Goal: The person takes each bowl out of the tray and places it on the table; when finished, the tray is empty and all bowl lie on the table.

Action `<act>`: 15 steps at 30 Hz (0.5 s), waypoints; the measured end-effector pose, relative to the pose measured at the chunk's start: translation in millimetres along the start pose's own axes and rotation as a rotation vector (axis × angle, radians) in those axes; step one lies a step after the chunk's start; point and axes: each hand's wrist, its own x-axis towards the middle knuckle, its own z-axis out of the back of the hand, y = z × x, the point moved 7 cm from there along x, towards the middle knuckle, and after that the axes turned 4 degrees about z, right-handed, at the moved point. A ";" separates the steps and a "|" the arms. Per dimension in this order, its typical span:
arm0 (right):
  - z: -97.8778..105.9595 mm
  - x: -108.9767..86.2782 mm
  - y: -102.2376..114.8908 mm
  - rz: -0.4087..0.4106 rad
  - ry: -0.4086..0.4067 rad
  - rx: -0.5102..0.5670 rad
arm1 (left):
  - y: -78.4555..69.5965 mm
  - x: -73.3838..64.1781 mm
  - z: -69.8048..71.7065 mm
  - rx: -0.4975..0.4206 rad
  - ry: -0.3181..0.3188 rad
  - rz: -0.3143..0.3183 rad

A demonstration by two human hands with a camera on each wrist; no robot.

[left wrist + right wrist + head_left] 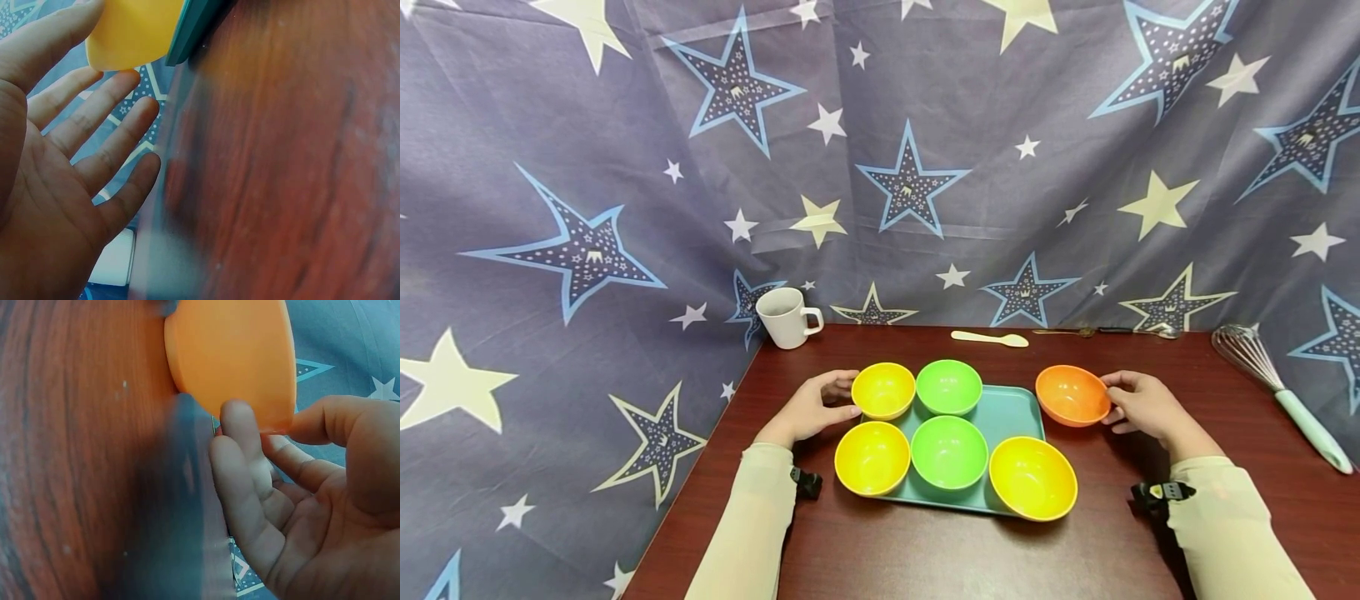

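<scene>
Head view: the right hand (1150,408) pinches the orange bowl (1072,396), likely light, stiff, slick and best held at its rim, the left hand (812,406) loose beside the rear yellow bowl (883,391)

The shiny round orange bowl (1072,396) is plain, all one colour. Three round yellow bowls (883,390) (873,458) (1033,479) and two round bright green bowls (950,387) (950,452) are plain too. The flat blue-green tray (1015,415) has no pictures on it. The red-brown wooden table (970,550) has darker streaks. There is a white mug (784,317), a cream spoon (988,337) and a silver wire whisk with a pale green handle (1311,429). The grey-purple cloth (1060,208) has white stars, pale yellow stars, and dark dotted stars with blue or yellow edges.
</scene>
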 end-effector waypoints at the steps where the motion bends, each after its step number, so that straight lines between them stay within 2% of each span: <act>1: 0.3 0.0 0.0 0.002 -0.003 -0.005 | 4.4 1.4 -0.1 0.002 0.000 0.003; 6: 1.8 -0.3 1.2 0.014 -0.018 -0.029 | 16.8 5.4 -0.1 0.019 -0.008 -0.005; 15: 6.9 -2.3 3.3 0.040 -0.061 -0.053 | 17.6 4.1 -0.1 0.039 -0.020 -0.011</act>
